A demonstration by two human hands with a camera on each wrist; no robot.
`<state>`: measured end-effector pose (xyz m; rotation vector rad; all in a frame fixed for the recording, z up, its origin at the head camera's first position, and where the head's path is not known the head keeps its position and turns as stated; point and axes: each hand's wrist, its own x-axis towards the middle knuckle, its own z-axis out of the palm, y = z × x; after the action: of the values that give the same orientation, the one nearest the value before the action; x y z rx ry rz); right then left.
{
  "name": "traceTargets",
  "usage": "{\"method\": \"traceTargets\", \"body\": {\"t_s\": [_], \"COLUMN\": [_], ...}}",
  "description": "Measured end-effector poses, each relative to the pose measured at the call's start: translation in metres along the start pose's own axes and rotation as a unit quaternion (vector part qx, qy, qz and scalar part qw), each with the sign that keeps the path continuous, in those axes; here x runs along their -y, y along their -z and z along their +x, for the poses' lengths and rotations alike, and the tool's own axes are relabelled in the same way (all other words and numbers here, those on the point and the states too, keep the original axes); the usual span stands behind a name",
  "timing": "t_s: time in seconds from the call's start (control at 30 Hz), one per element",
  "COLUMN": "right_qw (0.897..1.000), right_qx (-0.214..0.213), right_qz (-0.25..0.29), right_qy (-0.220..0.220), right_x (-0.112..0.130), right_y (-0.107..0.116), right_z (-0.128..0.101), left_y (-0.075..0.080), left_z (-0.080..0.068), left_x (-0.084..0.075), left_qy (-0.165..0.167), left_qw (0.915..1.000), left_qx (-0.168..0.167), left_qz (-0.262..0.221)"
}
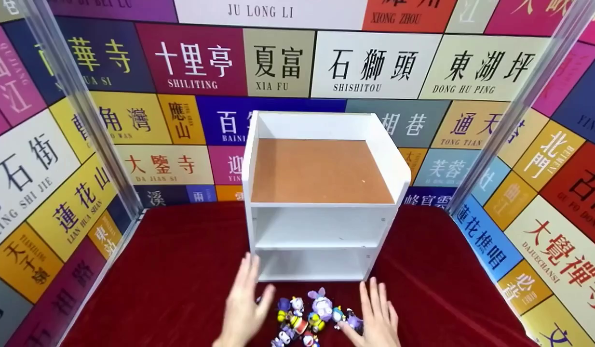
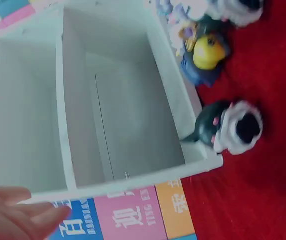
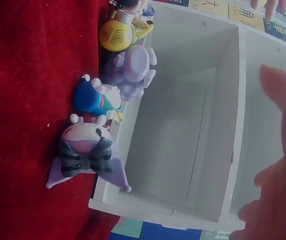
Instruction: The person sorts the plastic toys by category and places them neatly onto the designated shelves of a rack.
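Observation:
Several small toy figures lie in a cluster on the red cloth, among them a lilac one with long ears (image 1: pixel 321 307). My left hand (image 1: pixel 244 301) is held to the left of the cluster, fingers extended and holding nothing. On the other side, my right hand (image 1: pixel 376 313) spreads its fingers beside a purple figure (image 1: pixel 355 322). The right wrist view has a figure with a dark striped bow (image 3: pixel 85 156) and a blue-hooded one (image 3: pixel 95 97). A dark and white figure (image 2: pixel 235 127) and a yellow one (image 2: pixel 208 52) appear in the left wrist view.
Just behind the figures stands a white shelf unit (image 1: pixel 324 206) with a brown top board (image 1: pixel 321 171) and two open compartments. Red cloth (image 1: pixel 182 270) covers the table. Walls of colourful sign panels (image 1: pixel 374 67) and metal posts (image 1: pixel 524 106) enclose it.

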<state>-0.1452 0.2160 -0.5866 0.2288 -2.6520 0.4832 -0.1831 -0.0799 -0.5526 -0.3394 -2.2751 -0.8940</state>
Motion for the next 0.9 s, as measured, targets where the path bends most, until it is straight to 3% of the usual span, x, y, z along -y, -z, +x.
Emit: {"method": "traceTargets", "body": {"t_s": [0.1,0.17,0.27,0.37,0.47,0.57,0.7,0.9], "right_qw": [1.0,0.999,0.999,0.995,0.989,0.981,0.974,0.968], "right_qx": [-0.001,0.009,0.039,0.083,0.13,0.164,0.189,0.212], "right_qz": [0.018,0.032,0.033,0.034,0.043,0.059,0.077,0.09], "right_qy": [0.004,0.001,-0.012,-0.034,-0.058,-0.081,-0.098,-0.102], "right_x": [-0.005,-0.008,-0.012,-0.014,-0.014,-0.014,-0.015,-0.017], "right_y": [0.001,0.001,0.0,-0.002,-0.004,-0.006,-0.007,-0.009], "right_z": [0.002,0.003,0.003,0.001,-0.001,-0.002,-0.001,0.003], "left_y": [0.001,0.0,-0.001,-0.002,-0.001,0.003,0.009,-0.01], "left_z": [0.021,0.035,0.054,0.068,0.076,0.081,0.086,0.089], "left_x": [0.015,0.026,0.04,0.05,0.052,0.044,0.032,0.046], "left_qy": [0.017,0.042,0.096,0.122,0.108,0.088,0.082,0.077], "left_qw": [0.9977,0.994,0.9839,0.9724,0.964,0.9596,0.9611,0.9679], "left_qx": [-0.039,-0.045,-0.019,0.03,0.081,0.101,0.096,0.066], "left_qz": [-0.052,-0.09,-0.15,-0.197,-0.229,-0.247,-0.246,-0.23]}}
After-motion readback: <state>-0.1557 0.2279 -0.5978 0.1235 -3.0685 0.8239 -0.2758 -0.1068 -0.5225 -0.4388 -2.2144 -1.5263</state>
